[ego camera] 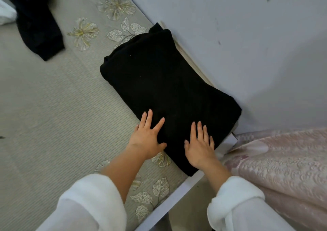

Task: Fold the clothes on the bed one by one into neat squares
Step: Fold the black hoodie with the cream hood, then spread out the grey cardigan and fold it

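On a grey ribbed bed cover (44, 106) with embroidered leaves, against a pale wall (247, 36) at 1 o'clock; pink patterned fabric (283, 160) at 4 o'clock. Mid-frame lies a folded black garment (168, 89), one edge by the wall. At its 7 o'clock corner the left hand (146, 140) rests flat, fingers spread, gripping nothing. At its 5 o'clock end the right hand (200, 147) lies flat, fingers straight, likewise released. A second black garment (37, 18), unfolded, lies at 11 o'clock, well apart.

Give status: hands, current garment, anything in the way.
Left hand, right hand flat on folded black garment. It lies as a rectangle at edge of bed, by the wall. Far left, second black garment, apart.
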The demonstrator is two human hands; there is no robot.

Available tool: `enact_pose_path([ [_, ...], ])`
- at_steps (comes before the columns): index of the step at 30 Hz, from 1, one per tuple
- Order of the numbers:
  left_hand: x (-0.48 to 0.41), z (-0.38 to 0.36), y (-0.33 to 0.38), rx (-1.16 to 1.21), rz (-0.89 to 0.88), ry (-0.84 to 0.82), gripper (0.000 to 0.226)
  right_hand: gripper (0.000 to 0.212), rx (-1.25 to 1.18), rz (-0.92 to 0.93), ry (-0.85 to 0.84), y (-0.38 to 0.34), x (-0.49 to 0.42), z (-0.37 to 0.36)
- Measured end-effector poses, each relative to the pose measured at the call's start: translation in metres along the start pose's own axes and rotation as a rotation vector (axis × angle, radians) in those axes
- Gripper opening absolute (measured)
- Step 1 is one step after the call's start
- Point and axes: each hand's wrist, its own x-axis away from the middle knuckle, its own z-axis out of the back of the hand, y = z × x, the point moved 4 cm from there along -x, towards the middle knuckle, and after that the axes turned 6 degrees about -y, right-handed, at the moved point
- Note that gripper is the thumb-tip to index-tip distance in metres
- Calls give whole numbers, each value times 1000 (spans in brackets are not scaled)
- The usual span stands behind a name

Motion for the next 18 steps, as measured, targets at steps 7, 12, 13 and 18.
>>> enact_pose_path([
  [7, 46, 25, -34, 463, 38, 184, 58, 60, -17, 48, 224, -44, 23, 37],
  [12, 125, -20, -116, 581, 290, 294, 57, 51, -61, 367, 286, -136, 54, 12],
  [13, 142, -32, -134, 600, 336, 306, 55, 50, -60, 417, 267, -157, 63, 1],
  [18, 226, -114, -220, 754, 550, 275, 50, 50, -40, 560, 133, -247, 109, -77],
])
